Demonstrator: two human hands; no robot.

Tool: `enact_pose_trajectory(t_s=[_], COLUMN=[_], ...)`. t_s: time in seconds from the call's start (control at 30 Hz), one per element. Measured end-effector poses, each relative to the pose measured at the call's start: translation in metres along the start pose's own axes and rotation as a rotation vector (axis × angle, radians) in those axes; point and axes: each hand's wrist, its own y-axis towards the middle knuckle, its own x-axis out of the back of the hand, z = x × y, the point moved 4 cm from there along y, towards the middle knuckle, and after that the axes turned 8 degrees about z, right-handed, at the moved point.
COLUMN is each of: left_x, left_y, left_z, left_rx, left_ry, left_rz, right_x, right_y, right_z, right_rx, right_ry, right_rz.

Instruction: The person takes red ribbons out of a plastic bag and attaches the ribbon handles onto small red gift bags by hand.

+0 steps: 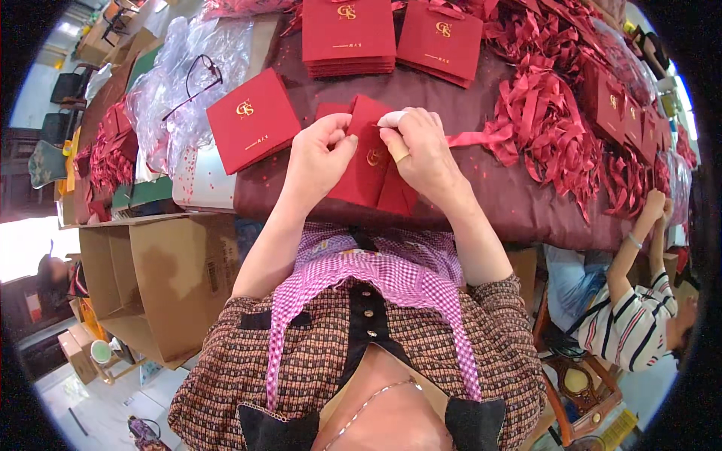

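A red paper gift bag [359, 177] with a gold emblem lies flat before me at the table's near edge. My left hand [322, 156] is closed at its upper left side, thumb and forefinger pinched by the edge. Over the upper right side, my right hand [420, 146] pinches close to the bag's top; pale wraps cover its thumb and forefinger. From behind that hand a red ribbon [477, 138] runs right toward a heap of ribbons [538, 120]. The ribbon's end between my fingers is hidden.
Stacked red bags [348, 37] stand at the back, more bags [253, 120] to the left. Eyeglasses [199, 83] rest on clear plastic. Below the table's left edge is an open cardboard box [169, 282]. At right, another person [632, 323] reaches toward the ribbons.
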Motion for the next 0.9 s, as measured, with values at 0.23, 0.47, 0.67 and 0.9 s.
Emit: enact_pose_trajectory(t_s=[0.23,0.47,0.67,0.9], left_x=[-0.004,-0.004,-0.004,-0.007], left_y=[-0.001,-0.004,-0.006,-0.006], left_z=[-0.005,-0.007,-0.009,-0.015], left_rx=[-0.058,-0.018,-0.038,-0.144], left_ry=[0.017,0.066,0.041,0.118], left_rz=[0.018,0.082,0.105,0.044], right_x=[-0.002,-0.001,-0.004,-0.006], right_y=[0.002,0.004,0.005,0.005], right_z=[0.006,0.005,0.004,0.026], right_rx=[-0.003,-0.05,-0.106,0.081], right_ry=[-0.073,-0.001,0.009,-0.461], right_rz=[0.031,0.055,0.093,0.015])
